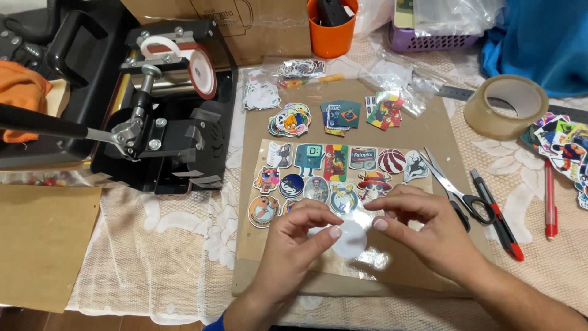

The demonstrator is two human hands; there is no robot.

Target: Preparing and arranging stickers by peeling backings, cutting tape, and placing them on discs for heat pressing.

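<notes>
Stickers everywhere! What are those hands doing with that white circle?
A person holds a round white sticker between both hands: the left hand pinches its edge and the right hand picks at its top. Under it lies a clear sheet with rows of colourful stickers, on a brown board. Scissors, a red and black cutter and a tape roll lie to the right; a black press machine stands at left.
</notes>
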